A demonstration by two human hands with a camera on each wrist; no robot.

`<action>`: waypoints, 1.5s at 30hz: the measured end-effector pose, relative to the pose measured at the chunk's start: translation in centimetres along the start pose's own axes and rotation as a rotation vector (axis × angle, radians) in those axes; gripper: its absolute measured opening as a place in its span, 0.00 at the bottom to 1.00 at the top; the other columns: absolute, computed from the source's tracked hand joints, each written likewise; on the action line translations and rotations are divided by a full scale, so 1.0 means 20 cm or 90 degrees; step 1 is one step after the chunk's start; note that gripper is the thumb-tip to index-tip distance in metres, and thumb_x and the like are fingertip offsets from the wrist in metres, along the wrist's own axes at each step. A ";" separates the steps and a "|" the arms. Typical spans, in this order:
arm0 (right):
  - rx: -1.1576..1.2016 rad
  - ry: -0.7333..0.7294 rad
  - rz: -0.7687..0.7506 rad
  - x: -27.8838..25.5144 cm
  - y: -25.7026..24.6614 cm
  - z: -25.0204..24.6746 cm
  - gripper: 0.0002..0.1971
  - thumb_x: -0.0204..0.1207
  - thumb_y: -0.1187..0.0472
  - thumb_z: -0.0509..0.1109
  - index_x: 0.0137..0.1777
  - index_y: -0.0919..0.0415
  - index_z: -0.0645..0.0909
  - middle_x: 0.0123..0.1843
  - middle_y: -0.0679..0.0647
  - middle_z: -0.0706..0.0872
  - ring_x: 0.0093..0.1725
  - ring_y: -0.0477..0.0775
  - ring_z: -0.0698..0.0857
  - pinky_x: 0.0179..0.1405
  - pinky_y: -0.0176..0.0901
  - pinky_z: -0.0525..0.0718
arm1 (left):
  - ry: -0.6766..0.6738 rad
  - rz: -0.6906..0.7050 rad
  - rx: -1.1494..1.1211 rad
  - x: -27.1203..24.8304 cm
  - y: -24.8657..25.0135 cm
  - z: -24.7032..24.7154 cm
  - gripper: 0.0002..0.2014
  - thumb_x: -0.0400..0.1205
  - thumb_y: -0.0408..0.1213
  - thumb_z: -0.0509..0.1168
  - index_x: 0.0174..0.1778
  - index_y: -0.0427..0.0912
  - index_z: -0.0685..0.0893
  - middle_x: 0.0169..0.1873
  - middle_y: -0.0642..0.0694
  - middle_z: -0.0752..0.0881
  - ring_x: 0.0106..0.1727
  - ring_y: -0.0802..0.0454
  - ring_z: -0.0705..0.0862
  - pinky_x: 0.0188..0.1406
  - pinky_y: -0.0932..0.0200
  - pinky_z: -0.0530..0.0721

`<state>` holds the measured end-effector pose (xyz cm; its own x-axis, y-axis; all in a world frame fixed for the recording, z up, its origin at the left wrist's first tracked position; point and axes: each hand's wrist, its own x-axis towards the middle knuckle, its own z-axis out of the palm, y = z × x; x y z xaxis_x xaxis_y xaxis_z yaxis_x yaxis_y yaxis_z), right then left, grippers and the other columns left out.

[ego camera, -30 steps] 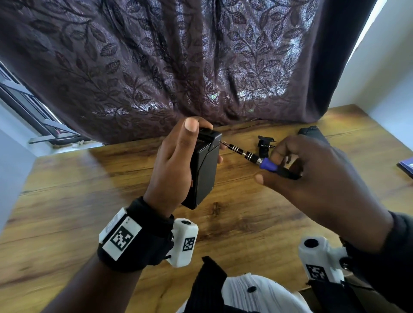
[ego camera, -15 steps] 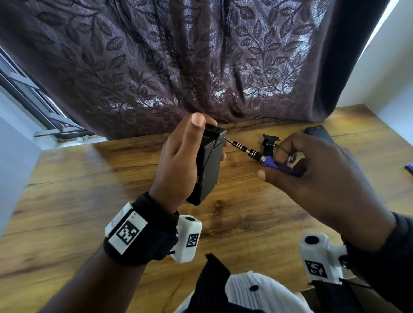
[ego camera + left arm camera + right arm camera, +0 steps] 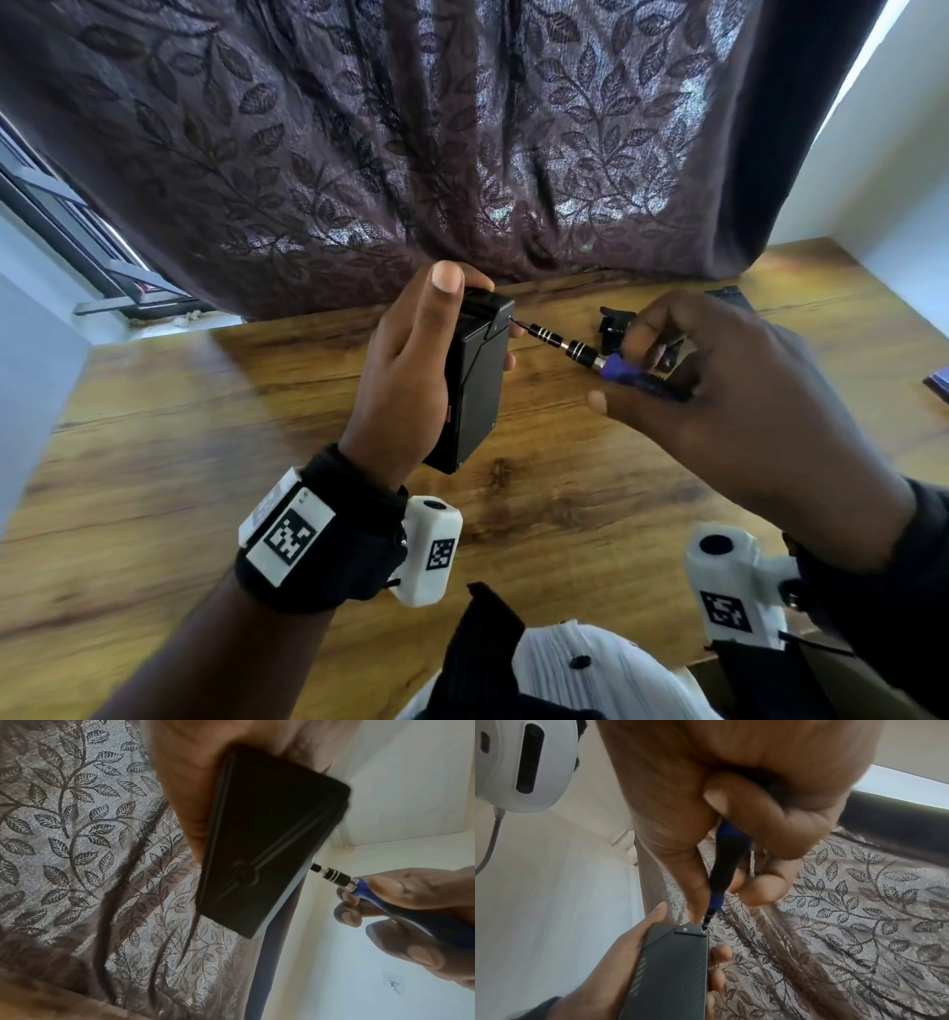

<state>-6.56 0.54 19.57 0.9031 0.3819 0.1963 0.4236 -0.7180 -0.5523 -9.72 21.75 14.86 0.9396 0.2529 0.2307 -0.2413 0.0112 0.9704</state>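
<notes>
My left hand [image 3: 411,370] grips a black rectangular device [image 3: 477,385] upright above the wooden table [image 3: 205,462], thumb along its near side and fingers round the far side. My right hand [image 3: 719,390] pinches a small screwdriver [image 3: 606,360] with a blue and black handle and a banded metal shaft. Its tip touches the top right corner of the device [image 3: 675,963], beside a small screw hole, as the right wrist view shows. In the left wrist view the black device [image 3: 264,850] fills the middle and the screwdriver [image 3: 342,880] comes in from the right.
A dark leaf-patterned curtain [image 3: 462,144] hangs along the back of the table. A small black part [image 3: 613,324] and another black piece [image 3: 729,298] lie on the table behind my right hand. A dark flat item [image 3: 937,383] sits at the right edge.
Both hands have lifted a little and drifted right together. The screwdriver tip has stayed at the device's top corner.
</notes>
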 end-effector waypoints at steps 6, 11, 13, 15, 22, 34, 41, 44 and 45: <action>0.013 0.035 0.007 -0.03 -0.02 -0.02 0.16 0.69 0.38 0.75 0.31 0.49 0.84 0.26 0.44 0.85 0.28 0.45 0.84 0.35 0.43 0.83 | -0.008 0.024 0.021 0.00 0.00 0.01 0.24 0.87 0.59 0.51 0.57 0.44 0.82 0.40 0.42 0.91 0.40 0.33 0.90 0.34 0.40 0.86; 0.157 -0.057 0.046 -0.02 -0.03 -0.03 0.22 0.82 0.46 0.69 0.28 0.56 0.85 0.21 0.49 0.84 0.14 0.51 0.79 0.19 0.36 0.77 | -0.027 0.046 0.023 0.00 0.00 -0.01 0.22 0.89 0.55 0.50 0.59 0.42 0.81 0.40 0.42 0.90 0.39 0.33 0.89 0.32 0.42 0.85; 0.201 -0.072 0.062 -0.02 -0.03 -0.02 0.21 0.79 0.44 0.68 0.31 0.57 0.85 0.23 0.53 0.84 0.13 0.53 0.77 0.17 0.40 0.77 | -0.040 0.060 0.036 0.01 0.02 -0.03 0.21 0.89 0.54 0.51 0.59 0.41 0.81 0.40 0.43 0.90 0.40 0.29 0.89 0.33 0.41 0.85; 0.194 -0.063 0.048 -0.03 -0.03 -0.01 0.17 0.71 0.39 0.74 0.36 0.53 0.83 0.28 0.51 0.87 0.16 0.49 0.78 0.20 0.40 0.78 | -0.055 0.074 0.050 0.02 0.03 -0.03 0.21 0.90 0.52 0.51 0.60 0.39 0.80 0.41 0.44 0.90 0.40 0.29 0.89 0.33 0.40 0.85; 0.073 0.060 0.026 -0.06 -0.05 -0.03 0.13 0.64 0.39 0.78 0.34 0.46 0.84 0.36 0.37 0.87 0.35 0.43 0.85 0.37 0.38 0.81 | -0.066 0.087 0.067 0.04 0.04 -0.04 0.20 0.90 0.48 0.51 0.61 0.38 0.81 0.43 0.41 0.90 0.41 0.30 0.89 0.34 0.39 0.85; 0.136 -0.019 0.041 -0.03 0.00 -0.02 0.18 0.64 0.39 0.80 0.40 0.50 0.81 0.32 0.47 0.88 0.29 0.47 0.84 0.36 0.47 0.83 | -0.075 0.068 0.083 0.04 0.02 -0.03 0.19 0.88 0.49 0.53 0.61 0.41 0.83 0.44 0.37 0.90 0.41 0.31 0.88 0.34 0.34 0.85; 0.154 0.029 0.048 -0.05 0.00 -0.04 0.14 0.64 0.42 0.80 0.31 0.50 0.85 0.29 0.48 0.87 0.27 0.50 0.84 0.34 0.46 0.83 | -0.079 0.071 0.081 0.04 0.02 -0.01 0.19 0.87 0.48 0.53 0.61 0.40 0.83 0.44 0.36 0.90 0.42 0.30 0.88 0.36 0.31 0.85; 0.163 -0.010 0.036 -0.03 0.00 -0.07 0.18 0.70 0.42 0.78 0.26 0.52 0.84 0.21 0.50 0.84 0.20 0.49 0.81 0.24 0.36 0.78 | -0.079 0.061 0.081 0.03 0.00 -0.01 0.19 0.87 0.48 0.54 0.60 0.40 0.83 0.44 0.35 0.90 0.42 0.30 0.88 0.36 0.33 0.85; 0.163 -0.020 0.033 -0.02 0.00 -0.07 0.19 0.71 0.43 0.77 0.25 0.53 0.84 0.20 0.50 0.84 0.19 0.48 0.80 0.22 0.31 0.74 | -0.077 0.057 0.081 0.02 0.00 -0.02 0.19 0.87 0.48 0.53 0.60 0.40 0.83 0.44 0.35 0.90 0.42 0.30 0.88 0.37 0.34 0.85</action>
<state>-6.84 -0.50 20.63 0.9192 0.3685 0.1390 0.3409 -0.5677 -0.7493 -9.32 22.17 14.92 0.9400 0.1288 0.3160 -0.2999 -0.1300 0.9451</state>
